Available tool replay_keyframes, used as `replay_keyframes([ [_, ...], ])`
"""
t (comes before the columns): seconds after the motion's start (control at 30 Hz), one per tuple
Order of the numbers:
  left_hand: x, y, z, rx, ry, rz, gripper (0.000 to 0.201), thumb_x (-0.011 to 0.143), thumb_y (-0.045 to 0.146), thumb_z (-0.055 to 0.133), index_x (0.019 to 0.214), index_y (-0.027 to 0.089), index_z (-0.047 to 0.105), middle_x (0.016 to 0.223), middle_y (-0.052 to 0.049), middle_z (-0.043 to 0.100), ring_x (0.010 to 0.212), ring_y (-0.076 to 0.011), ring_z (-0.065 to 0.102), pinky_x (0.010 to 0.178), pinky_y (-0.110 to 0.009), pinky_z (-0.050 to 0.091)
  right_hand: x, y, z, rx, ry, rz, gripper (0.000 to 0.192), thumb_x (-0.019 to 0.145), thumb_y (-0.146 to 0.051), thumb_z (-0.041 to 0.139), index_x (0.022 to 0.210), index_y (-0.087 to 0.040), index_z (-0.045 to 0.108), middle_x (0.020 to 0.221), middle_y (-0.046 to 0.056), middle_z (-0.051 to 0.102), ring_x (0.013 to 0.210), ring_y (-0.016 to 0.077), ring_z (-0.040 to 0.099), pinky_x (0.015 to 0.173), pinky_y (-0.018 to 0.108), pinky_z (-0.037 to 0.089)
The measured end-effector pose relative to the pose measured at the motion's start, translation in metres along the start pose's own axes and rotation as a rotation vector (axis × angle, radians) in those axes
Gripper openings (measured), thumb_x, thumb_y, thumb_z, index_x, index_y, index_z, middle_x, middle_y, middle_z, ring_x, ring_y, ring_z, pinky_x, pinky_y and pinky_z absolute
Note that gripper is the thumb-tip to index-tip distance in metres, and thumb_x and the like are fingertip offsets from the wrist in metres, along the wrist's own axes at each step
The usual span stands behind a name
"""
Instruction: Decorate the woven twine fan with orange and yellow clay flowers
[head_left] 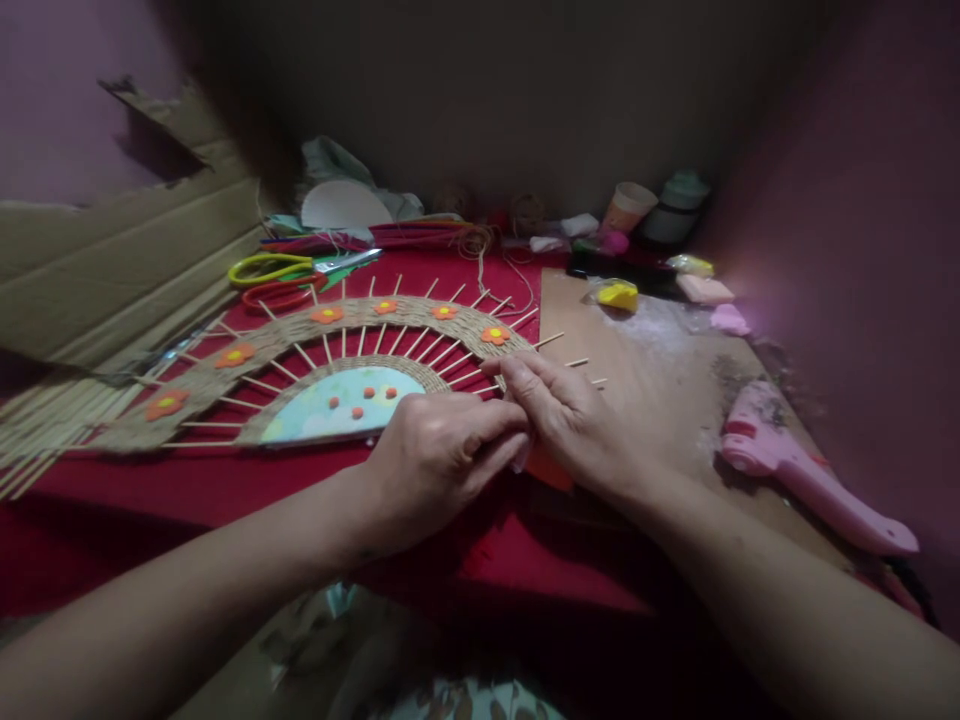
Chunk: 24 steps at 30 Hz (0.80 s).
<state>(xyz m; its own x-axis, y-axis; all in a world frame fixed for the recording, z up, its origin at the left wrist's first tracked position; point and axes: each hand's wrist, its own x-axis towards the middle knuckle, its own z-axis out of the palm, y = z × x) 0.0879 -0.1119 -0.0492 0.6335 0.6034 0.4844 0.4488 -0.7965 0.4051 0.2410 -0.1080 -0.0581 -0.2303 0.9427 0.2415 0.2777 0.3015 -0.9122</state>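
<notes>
My left hand (442, 455) is closed, with its fingertips meeting my right hand (566, 410) over the right end of a fan-shaped woven piece (285, 335). My right hand's fingers are bent and pressed together near the left fingertips. What the two hands pinch between them is hidden. An orange piece (550, 467) shows just below my right palm; its kind cannot be made out. The woven piece has thin sticks, a pale blue-green half-disc (315, 410) with small orange dots, and several orange flowers (328, 315) with yellow centres along its band.
Scissors with yellow and red handles (277, 275) lie behind the woven piece. Cardboard (127, 270) stands at left beside a bundle of sticks (60, 430). A brown board (652, 370) at right carries a yellow packet (616, 295) and a pink glue gun (810, 480).
</notes>
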Motion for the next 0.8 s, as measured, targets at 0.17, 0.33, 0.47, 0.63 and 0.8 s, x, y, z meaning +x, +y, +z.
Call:
replay_keyframes([
  [0.17,0.007,-0.001,-0.010,-0.503,-0.193,-0.454,0.016,0.078,0.021,0.059,0.062,0.017,0.062,0.048,0.004,0.049,0.043,-0.0068,0.040,0.043,-0.020,0.030,0.003,0.004,0.002,0.085,-0.019,0.007,0.029,0.092,-0.036,0.042,0.071,-0.019,0.052,0.068,-0.001,0.052,0.068,0.0118,0.051,0.063,0.025,0.041],
  [0.33,0.012,-0.014,-0.027,-1.298,-0.169,-0.716,0.011,0.077,0.024,0.064,0.069,0.016,0.063,0.038,0.008,0.032,0.037,-0.0035,0.024,0.039,-0.018,0.020,0.005,0.005,-0.001,0.052,0.028,0.043,0.028,0.093,-0.034,0.043,0.074,-0.019,0.057,0.072,0.001,0.057,0.077,0.0151,0.056,0.073,0.029,0.044],
  [0.47,0.011,-0.020,-0.026,-1.397,-0.133,-0.759,0.011,0.078,0.024,0.066,0.075,0.013,0.065,0.042,0.005,0.043,0.041,-0.0033,0.036,0.042,-0.015,0.027,0.005,0.003,-0.002,0.062,0.016,0.049,0.025,0.092,-0.030,0.044,0.078,-0.018,0.061,0.075,0.001,0.059,0.081,0.0160,0.058,0.075,0.030,0.044],
  [0.63,0.010,-0.021,-0.022,-1.446,-0.082,-0.766,0.009,0.074,0.020,0.070,0.073,0.012,0.067,0.057,0.000,0.061,0.049,-0.0052,0.052,0.046,-0.014,0.039,0.005,0.003,-0.002,0.085,0.019,0.061,0.025,0.092,-0.032,0.045,0.082,-0.018,0.063,0.078,0.002,0.062,0.080,0.0150,0.057,0.074,0.029,0.044],
  [0.8,0.013,-0.020,-0.022,-1.403,-0.098,-0.740,0.002,0.071,0.012,0.069,0.070,0.010,0.068,0.069,-0.006,0.069,0.051,-0.0088,0.059,0.046,-0.017,0.048,0.005,0.005,-0.001,0.115,0.033,0.096,0.025,0.091,-0.032,0.046,0.081,-0.017,0.062,0.077,0.001,0.062,0.075,0.0132,0.056,0.070,0.026,0.043],
])
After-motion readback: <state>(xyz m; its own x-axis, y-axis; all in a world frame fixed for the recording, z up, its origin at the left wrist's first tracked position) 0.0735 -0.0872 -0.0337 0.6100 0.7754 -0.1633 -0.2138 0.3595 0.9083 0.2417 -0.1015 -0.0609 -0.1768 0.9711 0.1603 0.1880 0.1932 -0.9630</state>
